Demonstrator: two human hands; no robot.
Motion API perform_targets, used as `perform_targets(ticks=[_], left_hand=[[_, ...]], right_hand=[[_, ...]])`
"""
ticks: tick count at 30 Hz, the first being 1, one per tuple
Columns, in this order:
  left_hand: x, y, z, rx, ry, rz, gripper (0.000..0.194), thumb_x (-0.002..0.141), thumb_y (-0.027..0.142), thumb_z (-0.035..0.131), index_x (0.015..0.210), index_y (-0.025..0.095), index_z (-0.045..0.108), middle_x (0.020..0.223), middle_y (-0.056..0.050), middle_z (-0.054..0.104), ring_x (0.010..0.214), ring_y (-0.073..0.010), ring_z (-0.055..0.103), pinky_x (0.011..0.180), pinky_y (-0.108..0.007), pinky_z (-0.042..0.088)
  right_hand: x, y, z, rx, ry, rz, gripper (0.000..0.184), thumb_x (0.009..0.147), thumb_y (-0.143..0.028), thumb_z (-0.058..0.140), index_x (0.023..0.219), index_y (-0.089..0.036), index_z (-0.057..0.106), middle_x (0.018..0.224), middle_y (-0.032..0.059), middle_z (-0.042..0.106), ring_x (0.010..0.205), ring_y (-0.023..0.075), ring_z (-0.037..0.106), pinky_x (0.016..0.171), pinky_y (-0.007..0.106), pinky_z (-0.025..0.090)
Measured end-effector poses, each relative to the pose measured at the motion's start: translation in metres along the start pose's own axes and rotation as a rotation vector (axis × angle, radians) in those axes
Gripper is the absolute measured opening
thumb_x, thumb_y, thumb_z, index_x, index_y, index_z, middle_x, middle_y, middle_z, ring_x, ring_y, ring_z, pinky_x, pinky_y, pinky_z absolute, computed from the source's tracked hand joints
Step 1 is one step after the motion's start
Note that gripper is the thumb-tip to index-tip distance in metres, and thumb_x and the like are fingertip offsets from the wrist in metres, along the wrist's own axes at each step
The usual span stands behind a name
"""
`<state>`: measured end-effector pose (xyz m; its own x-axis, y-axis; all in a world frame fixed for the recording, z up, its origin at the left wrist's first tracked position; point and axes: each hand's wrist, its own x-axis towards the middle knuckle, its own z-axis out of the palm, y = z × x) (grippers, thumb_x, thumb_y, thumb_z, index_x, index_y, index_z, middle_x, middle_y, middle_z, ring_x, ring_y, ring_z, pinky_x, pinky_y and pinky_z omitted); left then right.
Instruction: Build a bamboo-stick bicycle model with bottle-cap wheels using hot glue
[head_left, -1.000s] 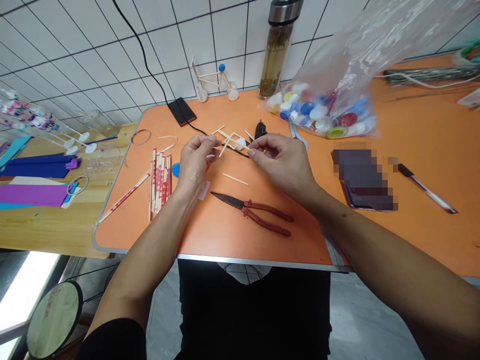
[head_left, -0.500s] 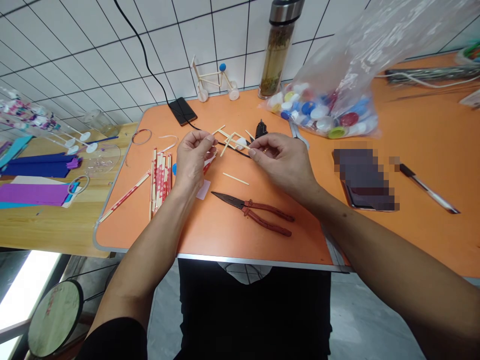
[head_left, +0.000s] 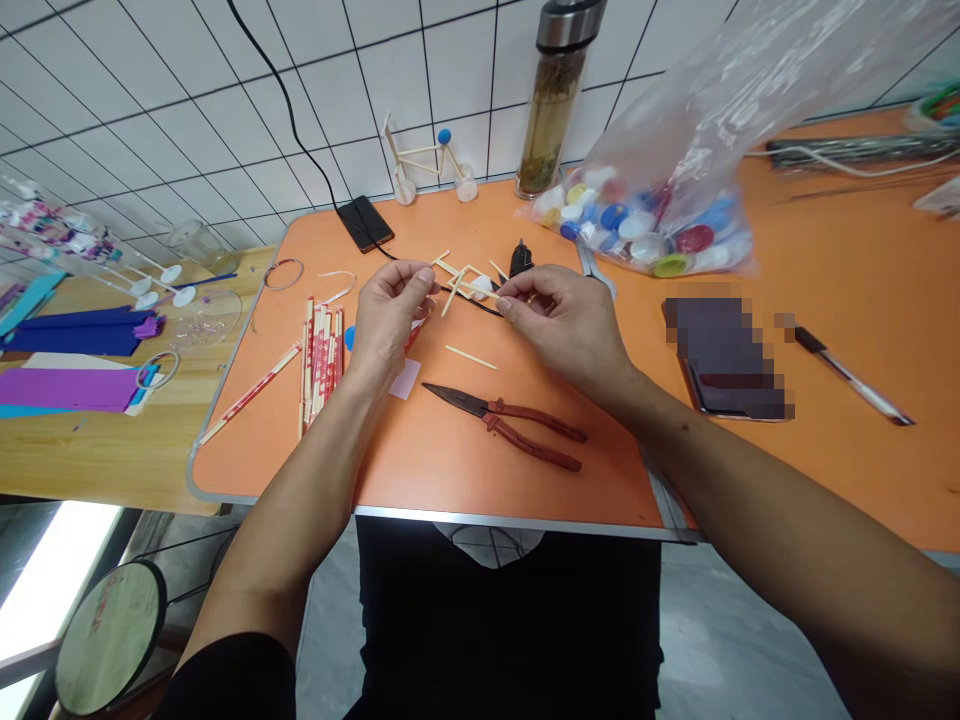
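Note:
My right hand is closed, its thumb and forefinger pinching one end of a small frame of pale wooden sticks. At the frame's other side, my left hand is closed too, with fingertips pinched where a stick end meets them; its exact grip is partly hidden. A white cap shows beside the sticks. Below the frame, a loose wooden stick lies on the orange table. Nearer me rest long-nose pliers with red-brown handles. A black glue gun lies behind my right hand.
Red-wrapped chopsticks lie left of my left hand. At the back stand a small stick bicycle, a tea bottle and a clear bag of bottle caps. A phone, a dark tablet-like device and a pen lie around.
My left hand has shifted slightly to the right, its fingertips closer in on the stick frame. My right hand and the frame stay nearly still.

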<state>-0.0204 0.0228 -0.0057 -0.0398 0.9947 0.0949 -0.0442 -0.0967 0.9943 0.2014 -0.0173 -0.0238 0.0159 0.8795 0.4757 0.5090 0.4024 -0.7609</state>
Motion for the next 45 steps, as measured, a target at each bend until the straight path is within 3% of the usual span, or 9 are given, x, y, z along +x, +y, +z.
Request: perform_targets(ticks=[6, 10, 14, 20, 30, 45], left_hand=[[-0.0018, -0.0014, 0.0013, -0.004, -0.097, 0.029, 0.023, 0.092, 0.043, 0.094, 0.089, 0.024, 0.082, 0.091, -0.003, 0.081, 0.074, -0.0116, 0.067, 0.068, -0.022, 0.055], [-0.0020, -0.0022, 0.0020, 0.000, -0.057, 0.035, 0.027, 0.091, 0.040, 0.094, 0.080, 0.023, 0.075, 0.085, -0.002, 0.079, 0.070, -0.0122, 0.066, 0.065, -0.023, 0.054], [-0.0024, -0.0001, 0.0032, -0.032, -0.034, 0.020, 0.020, 0.088, 0.033, 0.095, 0.091, 0.025, 0.076, 0.082, 0.000, 0.077, 0.069, -0.0121, 0.066, 0.067, -0.023, 0.056], [-0.0056, 0.0046, 0.0070, 0.007, -0.064, -0.013, 0.029, 0.094, 0.047, 0.094, 0.086, 0.024, 0.076, 0.083, -0.002, 0.076, 0.070, -0.0131, 0.066, 0.066, -0.023, 0.056], [-0.0052, 0.0024, 0.0068, -0.002, -0.091, -0.005, 0.023, 0.094, 0.043, 0.094, 0.090, 0.023, 0.082, 0.088, -0.003, 0.080, 0.074, -0.0133, 0.068, 0.070, -0.024, 0.056], [-0.0051, -0.0003, 0.0058, -0.004, -0.116, 0.009, 0.022, 0.095, 0.045, 0.091, 0.090, 0.024, 0.084, 0.089, -0.003, 0.080, 0.074, -0.0130, 0.068, 0.071, -0.024, 0.057]], right_hand=[[0.0010, -0.0001, -0.0008, 0.018, -0.004, 0.019, 0.008, 0.095, -0.020, 0.077, 0.091, -0.023, 0.084, 0.088, 0.0047, 0.079, 0.080, 0.0213, 0.064, 0.079, 0.038, 0.048], [0.0011, 0.0008, -0.0006, 0.083, -0.007, 0.087, 0.006, 0.094, -0.023, 0.080, 0.091, -0.023, 0.084, 0.085, 0.0037, 0.077, 0.079, 0.0206, 0.062, 0.075, 0.037, 0.046], [0.0013, 0.0002, -0.0017, 0.176, -0.017, 0.170, 0.010, 0.093, -0.032, 0.084, 0.091, -0.022, 0.084, 0.080, 0.0027, 0.074, 0.072, 0.0180, 0.057, 0.067, 0.034, 0.043], [0.0030, -0.0025, -0.0052, 0.308, -0.038, 0.252, 0.013, 0.090, -0.035, 0.086, 0.092, -0.022, 0.084, 0.088, 0.0043, 0.079, 0.078, 0.0187, 0.062, 0.069, 0.034, 0.048], [0.0022, -0.0005, -0.0032, 0.227, -0.052, 0.207, 0.013, 0.091, -0.035, 0.087, 0.090, -0.022, 0.084, 0.082, 0.0024, 0.073, 0.073, 0.0172, 0.055, 0.066, 0.033, 0.041], [0.0013, 0.0011, -0.0026, 0.200, -0.042, 0.199, 0.009, 0.092, -0.031, 0.084, 0.091, -0.022, 0.085, 0.076, 0.0016, 0.070, 0.070, 0.0169, 0.054, 0.064, 0.033, 0.040]])
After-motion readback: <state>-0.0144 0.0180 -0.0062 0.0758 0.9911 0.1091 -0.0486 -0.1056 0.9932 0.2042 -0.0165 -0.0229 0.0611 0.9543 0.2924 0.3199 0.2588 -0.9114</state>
